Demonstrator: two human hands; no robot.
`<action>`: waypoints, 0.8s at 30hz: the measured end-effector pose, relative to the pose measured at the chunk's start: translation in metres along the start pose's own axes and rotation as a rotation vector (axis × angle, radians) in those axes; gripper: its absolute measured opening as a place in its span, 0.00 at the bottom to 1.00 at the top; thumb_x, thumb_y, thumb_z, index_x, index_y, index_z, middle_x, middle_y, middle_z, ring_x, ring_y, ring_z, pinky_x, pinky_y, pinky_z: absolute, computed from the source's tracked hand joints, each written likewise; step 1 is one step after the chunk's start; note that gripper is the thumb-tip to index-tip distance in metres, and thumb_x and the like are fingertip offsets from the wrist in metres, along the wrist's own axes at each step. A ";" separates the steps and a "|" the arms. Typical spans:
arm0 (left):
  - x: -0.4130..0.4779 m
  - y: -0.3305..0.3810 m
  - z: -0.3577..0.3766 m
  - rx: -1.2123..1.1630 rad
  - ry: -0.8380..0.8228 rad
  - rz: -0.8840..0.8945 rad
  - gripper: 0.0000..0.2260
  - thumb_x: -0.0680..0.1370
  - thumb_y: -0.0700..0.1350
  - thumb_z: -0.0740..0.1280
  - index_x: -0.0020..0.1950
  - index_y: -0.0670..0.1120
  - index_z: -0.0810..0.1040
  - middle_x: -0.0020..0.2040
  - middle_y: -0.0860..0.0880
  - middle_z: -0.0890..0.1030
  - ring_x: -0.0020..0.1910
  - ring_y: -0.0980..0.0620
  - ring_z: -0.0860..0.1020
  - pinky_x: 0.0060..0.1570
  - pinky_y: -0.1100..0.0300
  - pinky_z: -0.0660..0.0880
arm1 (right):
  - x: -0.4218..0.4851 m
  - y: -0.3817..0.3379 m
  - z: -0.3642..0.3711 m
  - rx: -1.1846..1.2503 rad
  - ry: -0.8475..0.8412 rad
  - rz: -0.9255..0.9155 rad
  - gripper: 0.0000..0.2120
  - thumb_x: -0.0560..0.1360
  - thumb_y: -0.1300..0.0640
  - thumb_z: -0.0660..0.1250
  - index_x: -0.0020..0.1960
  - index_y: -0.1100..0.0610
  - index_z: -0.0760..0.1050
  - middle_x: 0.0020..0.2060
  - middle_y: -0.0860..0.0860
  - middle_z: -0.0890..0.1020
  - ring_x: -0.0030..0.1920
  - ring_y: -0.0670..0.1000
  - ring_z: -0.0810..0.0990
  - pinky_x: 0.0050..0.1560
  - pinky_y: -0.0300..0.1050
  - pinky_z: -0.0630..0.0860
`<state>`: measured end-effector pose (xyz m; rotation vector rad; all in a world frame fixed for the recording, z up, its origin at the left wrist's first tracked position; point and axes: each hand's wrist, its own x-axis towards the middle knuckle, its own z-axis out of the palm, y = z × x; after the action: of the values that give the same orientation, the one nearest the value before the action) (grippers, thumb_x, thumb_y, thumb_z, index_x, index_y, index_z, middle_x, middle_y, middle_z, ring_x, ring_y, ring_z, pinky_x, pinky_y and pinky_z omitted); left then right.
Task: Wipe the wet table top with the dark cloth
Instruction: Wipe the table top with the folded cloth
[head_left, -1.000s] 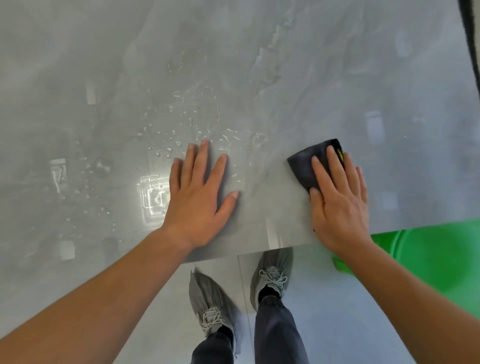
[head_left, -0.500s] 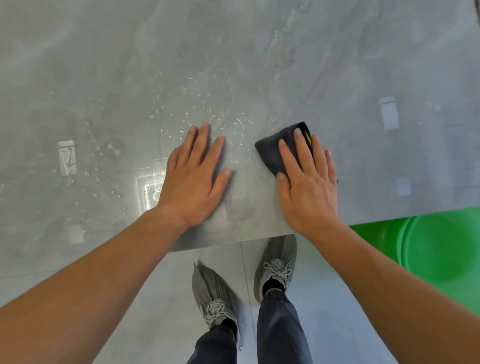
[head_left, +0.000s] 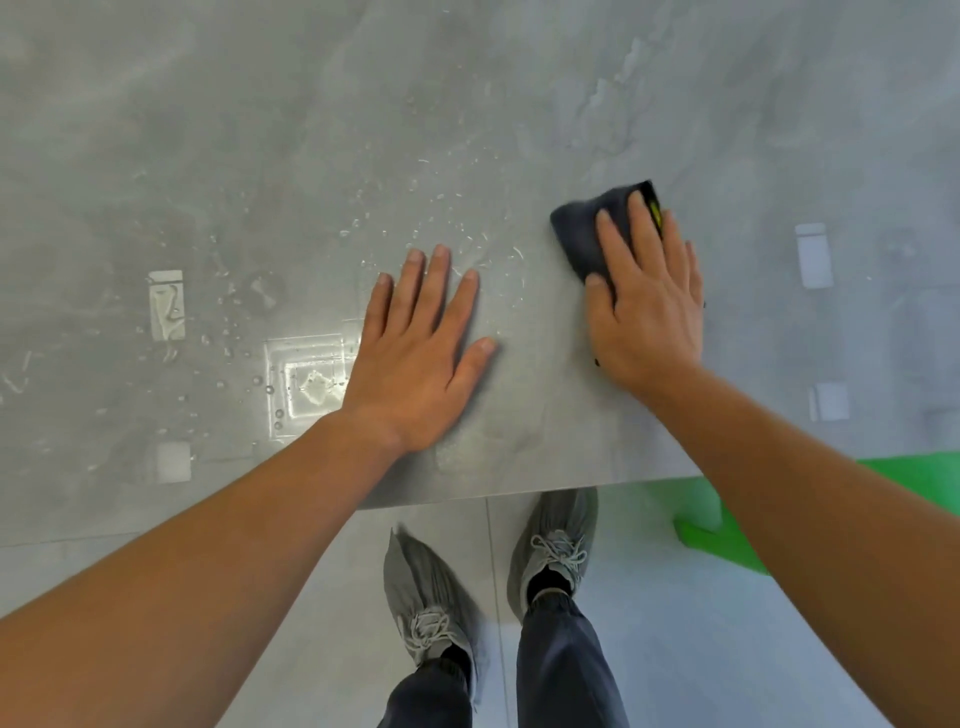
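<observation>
My right hand (head_left: 647, 317) lay flat on the folded dark cloth (head_left: 587, 234), fingers straight and pressing it down rather than curled round it. The cloth sat on the grey table top (head_left: 311, 104), just right of the water droplets (head_left: 441, 208). My left hand (head_left: 421, 353) rested spread on the table, holding nothing, its fingertips at the wet patch.

With only pressure holding it, I judged the cloth could slip from under my palm, and the left hand might smear water.

My hand hid much of the cloth, and its free edge was blurred. My forearm cut off the green object (head_left: 727, 530) below the table edge.
</observation>
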<state>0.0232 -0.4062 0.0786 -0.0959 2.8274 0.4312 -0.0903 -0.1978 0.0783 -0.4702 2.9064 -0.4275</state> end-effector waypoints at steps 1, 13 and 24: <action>0.000 0.000 0.000 -0.003 0.003 0.001 0.32 0.81 0.65 0.33 0.82 0.53 0.38 0.82 0.48 0.34 0.79 0.49 0.30 0.75 0.51 0.28 | 0.007 -0.007 0.003 0.002 0.014 0.055 0.28 0.82 0.49 0.52 0.81 0.47 0.55 0.82 0.50 0.52 0.81 0.58 0.47 0.80 0.56 0.43; 0.000 0.000 -0.004 -0.083 -0.018 -0.010 0.31 0.82 0.65 0.37 0.83 0.54 0.41 0.82 0.51 0.35 0.79 0.53 0.29 0.76 0.52 0.29 | 0.048 -0.011 -0.004 -0.024 -0.050 -0.030 0.28 0.82 0.49 0.52 0.81 0.46 0.53 0.82 0.49 0.50 0.81 0.56 0.45 0.80 0.55 0.42; 0.030 0.018 -0.030 -0.070 0.036 -0.149 0.31 0.82 0.64 0.45 0.82 0.51 0.53 0.83 0.44 0.46 0.81 0.48 0.39 0.75 0.52 0.31 | 0.048 0.014 -0.009 -0.102 -0.133 -0.402 0.27 0.81 0.49 0.54 0.79 0.50 0.61 0.81 0.51 0.56 0.81 0.59 0.52 0.79 0.60 0.51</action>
<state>-0.0150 -0.3987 0.1033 -0.3296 2.8151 0.4993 -0.1411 -0.1983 0.0767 -1.0632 2.7081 -0.2848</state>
